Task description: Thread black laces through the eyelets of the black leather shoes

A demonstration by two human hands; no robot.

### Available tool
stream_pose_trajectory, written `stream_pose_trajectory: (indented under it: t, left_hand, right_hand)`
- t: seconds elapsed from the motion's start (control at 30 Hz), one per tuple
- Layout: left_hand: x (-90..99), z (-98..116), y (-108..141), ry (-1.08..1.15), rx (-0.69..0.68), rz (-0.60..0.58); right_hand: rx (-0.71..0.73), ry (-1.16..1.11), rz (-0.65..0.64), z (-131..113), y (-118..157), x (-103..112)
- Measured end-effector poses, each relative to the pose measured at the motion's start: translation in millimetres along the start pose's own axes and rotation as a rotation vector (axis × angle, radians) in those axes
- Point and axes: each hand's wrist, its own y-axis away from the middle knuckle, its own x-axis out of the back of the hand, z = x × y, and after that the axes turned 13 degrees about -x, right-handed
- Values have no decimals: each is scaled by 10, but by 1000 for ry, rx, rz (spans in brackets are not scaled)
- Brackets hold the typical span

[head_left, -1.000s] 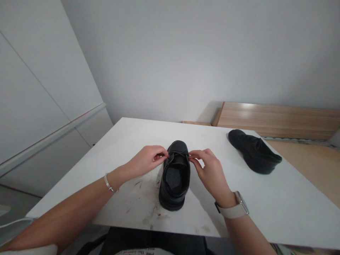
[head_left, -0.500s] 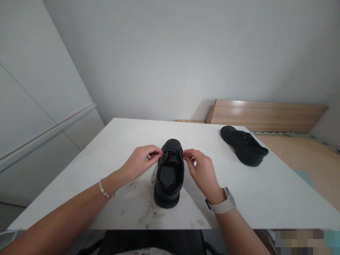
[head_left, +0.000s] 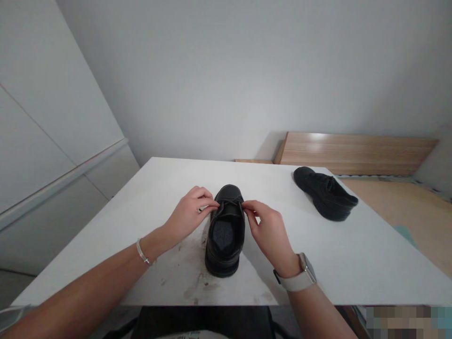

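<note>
A black shoe (head_left: 224, 235) stands upright on the white table, its toe pointing away from me and its opening facing up. My left hand (head_left: 194, 207) pinches at the left side of the lacing, thumb and forefinger together. On the opposite side, my right hand (head_left: 264, 221) has thumb and forefinger closed at the right edge of the lacing. What exactly lies between the fingertips is too small to make out; it is at the lace area. A second black shoe (head_left: 325, 194) rests on the table at the right.
The white table (head_left: 141, 282) bears brown smudges and crumbs around the near shoe. Behind it rises a grey wall. A wooden headboard (head_left: 353, 153) and a tan bed surface (head_left: 423, 202) lie beyond the right edge. White cabinets stand left.
My left hand has shifted slightly to the right, its fingertips a little further over the lacing. My right hand has barely moved. Both shoes stay in place.
</note>
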Motion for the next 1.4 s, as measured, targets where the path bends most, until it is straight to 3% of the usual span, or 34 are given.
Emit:
stream_pose_trajectory:
  t: [0.1, 0.27, 0.57, 0.83, 0.97, 1.03, 1.13, 1.2, 1.3, 1.4]
  left_hand:
    - [6, 47, 19, 4, -23, -66]
    - [61, 221, -44, 30, 113, -153]
    - [145, 469, -423, -229, 171, -566]
    - [108, 477, -509, -361, 92, -617]
    - [198, 499, -573, -334, 67, -448]
    - [314, 527, -633, -232, 44, -228]
    - [521, 575, -727, -55, 35, 224]
    - [616, 597, -772, 21, 48, 444]
    - [632, 617, -797, 107, 61, 530]
    - [551, 652, -797, 211, 78, 472]
  right_hand:
    - [-19, -3, -43, -89, 40, 44]
    - [-27, 118, -110, -240, 66, 87]
    - [-14, 613, -164, -513, -6, 50]
    - [-5, 687, -137, -552, -37, 40]
    - [82, 601, -40, -566, -120, 22]
    - [119, 394, 21, -608, -188, 51]
    - [177, -84, 143, -716, -291, 161]
    - [215, -371, 263, -790, -341, 243]
    - [246, -621, 346, -857, -373, 293]
    - [264, -668, 236, -871, -361, 239]
